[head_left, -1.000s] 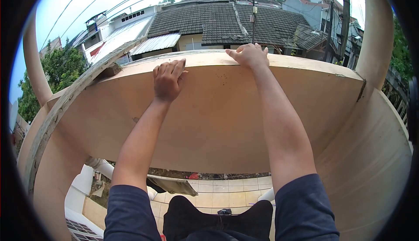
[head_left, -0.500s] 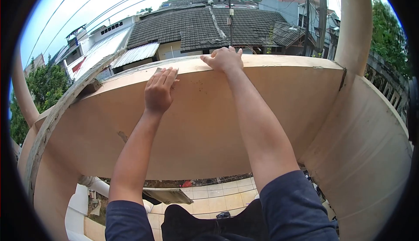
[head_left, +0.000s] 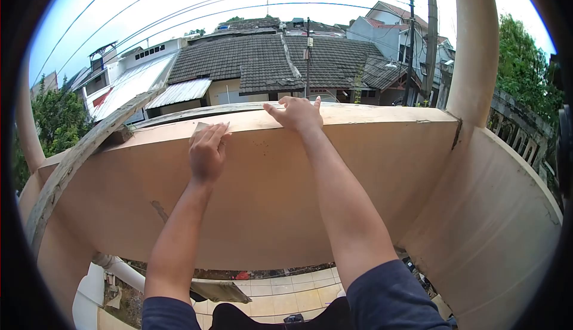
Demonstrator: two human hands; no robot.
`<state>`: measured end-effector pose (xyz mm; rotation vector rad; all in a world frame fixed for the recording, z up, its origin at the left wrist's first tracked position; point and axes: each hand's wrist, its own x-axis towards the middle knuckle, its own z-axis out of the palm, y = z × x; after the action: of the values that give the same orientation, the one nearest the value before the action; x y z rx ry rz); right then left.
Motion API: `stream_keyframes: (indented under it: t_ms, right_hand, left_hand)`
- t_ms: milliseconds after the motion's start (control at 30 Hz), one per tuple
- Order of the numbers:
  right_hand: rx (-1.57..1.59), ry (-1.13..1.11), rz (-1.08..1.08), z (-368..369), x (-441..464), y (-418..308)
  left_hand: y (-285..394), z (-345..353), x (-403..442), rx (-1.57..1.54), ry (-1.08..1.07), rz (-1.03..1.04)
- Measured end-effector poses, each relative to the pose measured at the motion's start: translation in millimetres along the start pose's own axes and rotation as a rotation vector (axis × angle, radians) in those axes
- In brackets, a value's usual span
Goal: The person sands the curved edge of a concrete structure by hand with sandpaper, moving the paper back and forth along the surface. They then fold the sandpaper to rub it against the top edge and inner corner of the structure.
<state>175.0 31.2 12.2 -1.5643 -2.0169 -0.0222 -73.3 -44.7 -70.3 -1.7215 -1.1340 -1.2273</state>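
My left hand is at the front edge of the peach wall, its fingers close together and pointing up over the rim. A small, flat, greyish piece shows by its fingertips; what it is cannot be made out. My right hand rests on the wall's top, to the right of the left hand, with thumb and fingers spread and nothing visible in it. Small dark specks mark the wall face below and between the hands.
A rough curved beam rises at left. Round columns stand on both sides. Far below are a tiled floor and a hanging cloth. Tiled roofs and overhead wires lie beyond the wall.
The view has tilted up and turned right, so the wall sits lower and further left. My left hand has shifted slightly right along the wall, while my right hand stays about where it was.
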Motion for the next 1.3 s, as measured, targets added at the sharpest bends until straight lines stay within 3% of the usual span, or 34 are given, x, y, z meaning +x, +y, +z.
stream_keyframes:
  t_ms: [67,133,167,233,267,400,600,667,800,867,900,1067,1233,1300]
  right_hand:
    - [0.03,-0.001,-0.005,2.4,0.1,1.6]
    - [-0.033,-0.074,-0.033,1.4,1.6,2.1]
    - [-0.076,-0.124,-0.041,-2.6,0.6,1.5]
    - [-0.079,-0.103,-0.032,-3.8,-0.5,1.3]
    - [-0.086,-0.08,-0.035,-2.7,-0.6,-0.3]
    - [-0.097,-0.12,-0.052,-0.3,4.0,0.5]
    - [-0.116,-0.189,-0.074,-6.3,0.8,-2.2]
    - [-0.113,-0.164,-0.076,-1.9,1.3,-0.4]
    - [-0.08,-0.097,-0.095,-0.8,-2.7,-0.9]
    - [-0.062,-0.062,-0.093,-0.2,-4.3,7.6]
    - [-0.052,-0.069,-0.078,-1.1,-3.8,9.5]
    - [-0.035,-0.108,-0.118,6.7,13.0,8.7]
    - [-0.084,-0.109,-0.251,12.3,10.7,9.8]
    - [-0.038,0.11,-0.357,16.8,7.3,16.0]
  left_hand:
    - [7.4,-6.5,3.8,-0.008,0.031,0.067]
    - [9.3,-14.0,12.6,-0.138,-0.055,0.274]
    - [3.1,-16.4,13.8,-0.141,-0.063,0.27]
    - [-15.3,-21.2,16.9,-0.177,-0.261,-0.056]
    - [-18.0,-17.5,14.9,-0.07,-0.254,-0.036]
    - [-13.6,-21.1,12.8,-0.156,-0.191,0.132]
    - [-21.3,-28.1,10.0,-0.049,-0.319,-0.143]
    - [5.2,-30.1,10.4,-0.033,-0.233,0.14]
    - [-18.8,-31.6,11.4,-0.031,-0.255,0.182]
    - [-32.2,-25.8,11.8,-0.054,-0.347,-0.1]
    - [-25.7,-24.7,12.9,-0.055,-0.353,-0.093]
    - [4.9,-28.7,7.2,-0.08,-0.201,0.174]
    - [-11.0,-11.6,-8.5,-0.02,-0.161,-0.036]
    - [10.9,2.4,-11.5,0.099,-0.041,0.026]
